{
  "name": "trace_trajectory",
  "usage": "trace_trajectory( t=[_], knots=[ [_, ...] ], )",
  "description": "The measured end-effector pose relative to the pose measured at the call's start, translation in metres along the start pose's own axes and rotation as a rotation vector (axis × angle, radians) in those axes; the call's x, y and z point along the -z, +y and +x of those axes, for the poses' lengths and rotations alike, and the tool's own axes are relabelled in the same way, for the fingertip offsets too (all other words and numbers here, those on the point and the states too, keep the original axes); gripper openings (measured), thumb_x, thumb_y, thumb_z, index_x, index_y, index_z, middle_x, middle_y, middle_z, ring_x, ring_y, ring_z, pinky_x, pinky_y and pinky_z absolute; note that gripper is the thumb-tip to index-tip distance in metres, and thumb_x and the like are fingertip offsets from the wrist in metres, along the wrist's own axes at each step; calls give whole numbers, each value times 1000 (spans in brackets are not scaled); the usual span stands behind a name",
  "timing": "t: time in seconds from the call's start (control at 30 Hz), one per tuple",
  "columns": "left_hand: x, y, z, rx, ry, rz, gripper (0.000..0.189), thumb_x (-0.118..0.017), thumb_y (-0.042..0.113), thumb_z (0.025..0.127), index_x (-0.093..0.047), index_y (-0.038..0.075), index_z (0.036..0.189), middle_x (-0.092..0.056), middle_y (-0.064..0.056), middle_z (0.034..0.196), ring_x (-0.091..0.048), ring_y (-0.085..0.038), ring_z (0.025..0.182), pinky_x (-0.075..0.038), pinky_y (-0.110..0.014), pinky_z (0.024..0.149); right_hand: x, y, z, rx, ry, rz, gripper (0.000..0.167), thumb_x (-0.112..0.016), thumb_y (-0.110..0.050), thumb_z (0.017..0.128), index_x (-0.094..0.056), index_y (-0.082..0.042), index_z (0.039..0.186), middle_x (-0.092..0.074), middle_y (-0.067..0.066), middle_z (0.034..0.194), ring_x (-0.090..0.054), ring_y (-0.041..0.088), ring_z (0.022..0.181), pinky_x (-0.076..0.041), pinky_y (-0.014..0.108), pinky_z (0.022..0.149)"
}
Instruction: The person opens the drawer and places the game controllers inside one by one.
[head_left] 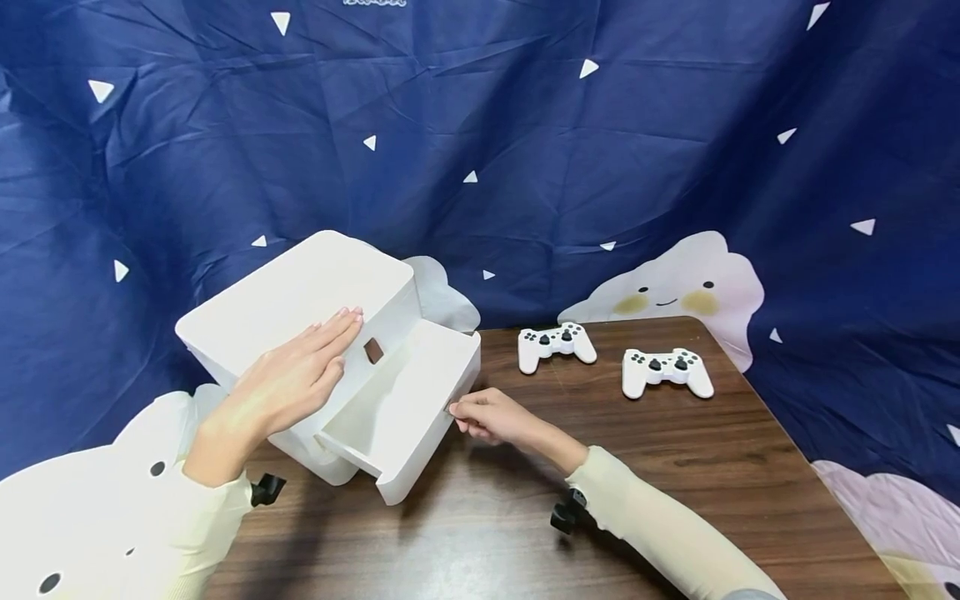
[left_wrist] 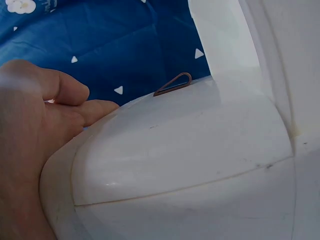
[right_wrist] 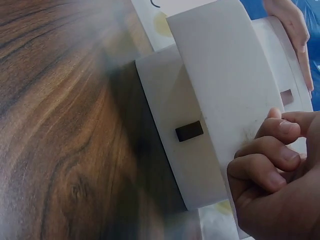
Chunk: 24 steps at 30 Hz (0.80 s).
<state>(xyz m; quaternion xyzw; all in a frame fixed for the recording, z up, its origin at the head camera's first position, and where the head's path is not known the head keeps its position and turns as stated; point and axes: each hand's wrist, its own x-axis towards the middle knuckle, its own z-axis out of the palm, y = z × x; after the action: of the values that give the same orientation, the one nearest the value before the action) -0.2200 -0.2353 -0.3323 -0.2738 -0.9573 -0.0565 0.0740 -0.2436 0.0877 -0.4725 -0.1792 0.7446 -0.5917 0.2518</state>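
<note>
Thumb and curled fingers of the right hand pinch the front panel of a white drawer, which juts out from the near right side of a white drawer unit. Flat on top of the unit rests the left hand, its fingers straight and close together. Above the drawer, the unit's front has a rectangular upper cutout; below it, as the right wrist view shows, sits a similar dark lower cutout.

Right of the unit, well apart from it, lies a white gamepad with dark sticks and buttons; a second gamepad lies farther right. Their button marks are too small to read. The unit stands on a wood-grain table. Behind the unit hangs a blue cloth printed with white triangles and clouds; its pale lettering, cropped at the top edge, is illegible.
</note>
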Motion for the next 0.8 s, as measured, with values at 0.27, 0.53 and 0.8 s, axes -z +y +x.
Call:
trace_trajectory(
  t=[0.27,0.53,0.8],
  knots=[
    [2,0,-2,7,16,-3,56,-39,23,111,-38,14,166,-33,0,175,-33,-25,162,-32,-50,133,2,-1,-7,-9,0,-21,35,-62,-32,104,-63,-10,77,-43,-6,53,-35,7,48,-23,19,41],
    [0,1,0,20,-13,-2,56,-37,24,111,-36,16,167,-29,4,176,-30,-22,163,-29,-48,135,1,0,-12,1,4,-38,36,-61,-32,105,-66,-9,78,-44,-6,52,-35,6,46,-24,18,40],
    [0,1,0,20,-5,-2,56,-37,24,112,-36,16,167,-30,3,176,-31,-23,163,-30,-49,135,0,0,-12,12,-4,-35,38,-60,-32,106,-66,-6,80,-44,-6,52,-36,6,46,-24,17,40]
  ],
)
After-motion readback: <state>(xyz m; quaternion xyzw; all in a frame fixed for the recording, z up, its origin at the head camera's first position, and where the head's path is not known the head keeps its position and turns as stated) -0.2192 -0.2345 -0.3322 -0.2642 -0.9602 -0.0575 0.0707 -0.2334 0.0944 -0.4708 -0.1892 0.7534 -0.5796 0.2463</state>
